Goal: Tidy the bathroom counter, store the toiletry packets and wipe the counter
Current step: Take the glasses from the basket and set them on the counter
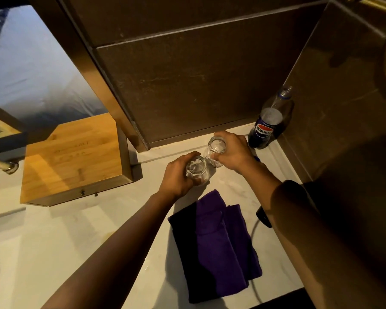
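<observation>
The pale stone counter (80, 237) runs under everything and serves as the landmark here. At the counter's back left a bamboo-topped box (74, 157) stands with a small knob on its near face; it is shut, and it looks a likely home for toiletry packets, though no packets can be seen anywhere. At the counter's near right lies a folded purple cloth (218, 241), its long axis running from the near edge toward the wall, with a dark cord curving out from under its right side. In the counter's far right corner stands a cola bottle (270, 121), upright, partly full, no cap visible.

Between cloth and wall, the left hand (178, 175) is closed around the left glass (196, 169), and the right hand (232, 152) is closed around the right glass (216, 150). Both glasses are clear, faceted at the rim, upright and apparently empty; they sit just beside each other, perhaps touching. Whether their bases rest on the counter or hang slightly above it cannot be told.

The judgement the coming move turns on: the cloth lies directly behind the hands, toward the person, nearly under the right forearm, so the right hand is the nearer one for wiping once the glasses are parked toward the back wall.
</observation>
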The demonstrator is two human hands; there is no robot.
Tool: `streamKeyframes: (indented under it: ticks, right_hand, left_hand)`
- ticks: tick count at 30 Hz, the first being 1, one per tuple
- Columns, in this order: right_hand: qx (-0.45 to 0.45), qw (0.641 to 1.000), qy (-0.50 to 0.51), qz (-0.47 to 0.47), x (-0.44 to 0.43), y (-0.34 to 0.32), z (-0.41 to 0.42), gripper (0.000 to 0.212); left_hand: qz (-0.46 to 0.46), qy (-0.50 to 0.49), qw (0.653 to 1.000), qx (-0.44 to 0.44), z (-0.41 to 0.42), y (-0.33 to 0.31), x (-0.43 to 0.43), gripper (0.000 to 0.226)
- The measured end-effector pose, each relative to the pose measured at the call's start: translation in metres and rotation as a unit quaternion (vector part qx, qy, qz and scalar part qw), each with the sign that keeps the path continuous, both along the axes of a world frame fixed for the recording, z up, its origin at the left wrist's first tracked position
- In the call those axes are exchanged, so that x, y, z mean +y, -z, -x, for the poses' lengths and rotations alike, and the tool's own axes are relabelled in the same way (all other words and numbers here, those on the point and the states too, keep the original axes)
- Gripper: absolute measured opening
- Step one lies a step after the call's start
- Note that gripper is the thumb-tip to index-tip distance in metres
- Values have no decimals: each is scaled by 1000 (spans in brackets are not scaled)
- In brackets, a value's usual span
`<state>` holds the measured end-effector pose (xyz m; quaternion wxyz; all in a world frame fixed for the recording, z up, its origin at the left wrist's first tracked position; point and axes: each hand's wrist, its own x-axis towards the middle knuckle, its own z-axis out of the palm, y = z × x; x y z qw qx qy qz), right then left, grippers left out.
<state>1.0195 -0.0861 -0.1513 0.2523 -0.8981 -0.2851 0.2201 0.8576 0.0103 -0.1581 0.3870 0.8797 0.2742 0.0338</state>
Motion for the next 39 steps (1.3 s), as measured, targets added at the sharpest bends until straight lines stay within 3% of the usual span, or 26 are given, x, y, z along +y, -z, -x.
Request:
streamKeyframes:
  ticks: [19, 28, 34, 39]
  right_hand:
    - [3, 1000, -10, 18, 0, -9, 10, 72]
    - [-1, 997, -51, 61, -18, -12, 18, 95]
    - [-74, 996, -18, -36, -29, -41, 47, 63]
    - [-124, 986, -76, -81, -11, -75, 105, 48]
  left_hand:
    - [9, 1, 999, 40, -4, -7, -3, 75]
    - [-41, 54, 993, 97, 9, -11, 8, 102]
    - [-67, 48, 993, 90, 62, -40, 23, 79]
    - [-73, 47, 990, 112, 137, -73, 34, 53]
